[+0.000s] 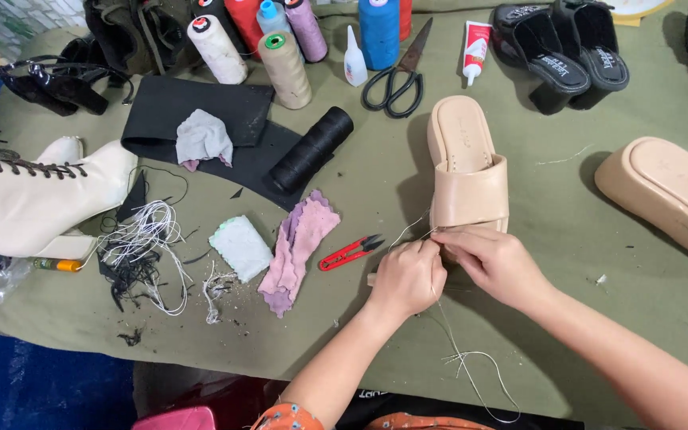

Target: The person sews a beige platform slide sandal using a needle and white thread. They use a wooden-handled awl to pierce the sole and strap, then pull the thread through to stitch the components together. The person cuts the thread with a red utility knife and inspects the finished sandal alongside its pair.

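— Counting spools first: how many do you get?

— About 7 upright thread cones at the far edge, though the back ones are cut off, plus 1 black spool lying on its side on the black sheet. Then 2 glue bottles: 1 small clear one, 1 white tube.

— Cutting tools?

— 2. Black scissors near the cones, red thread snips just left of the hands.

— Footwear?

— 2 beige platform slides: 1 slide in the middle, its mate well apart to the right. 2 black slip-ons at the top, 1 cream lace-up boot at the left. Also 3 cloth scraps: grey, mint, pink.

— And the hands?

— Both sit at the near end of the middle slide, touching it below the strap. The left hand is closed in a pinch on the pale thread, which trails down toward the table's near edge. The right hand curls over the sole's end, fingers closed against the strap's lower seam. I cannot tell if a needle is there.
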